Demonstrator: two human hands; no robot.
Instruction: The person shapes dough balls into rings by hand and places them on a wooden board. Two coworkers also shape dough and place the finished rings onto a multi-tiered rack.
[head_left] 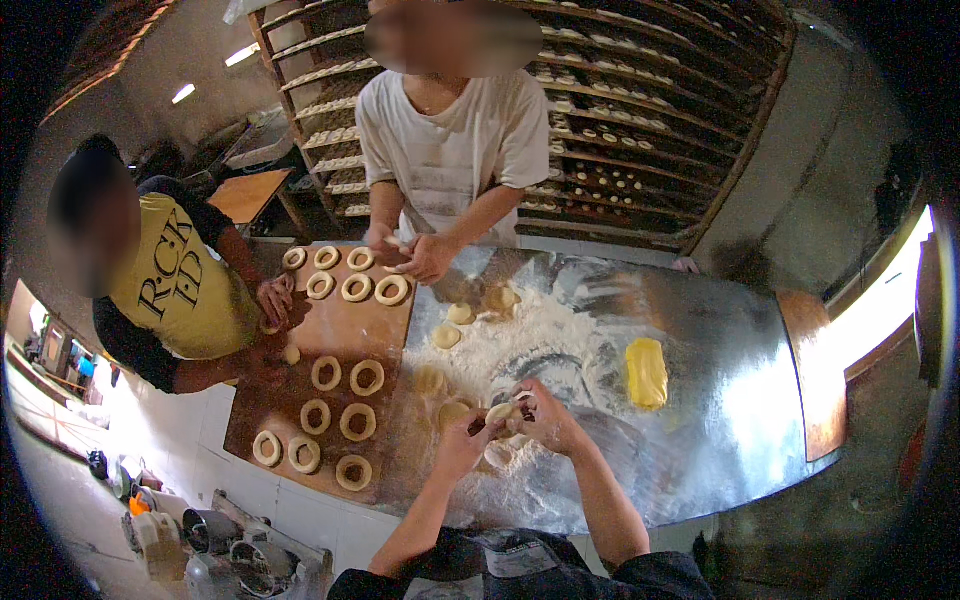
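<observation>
My left hand [466,442] and my right hand [551,416] meet over the near part of the metal tabletop [700,460]. Between their fingers is a small pale piece of dough [503,411], pinched from both sides. The fingers partly cover it, so its exact shape is hard to tell. Just left of my hands, flat rounds of dough [430,380] lie on the table, and another dough round [446,336] sits farther off. White flour [545,325] is spread thickly around and beyond my hands.
A brown wooden board [335,335] at left carries several dough rings [357,422]. A yellow block [647,374] lies on the right. Across the table a person in a white shirt [455,140] handles dough; another in yellow [180,275] works at left. Loaded racks [640,100] stand behind.
</observation>
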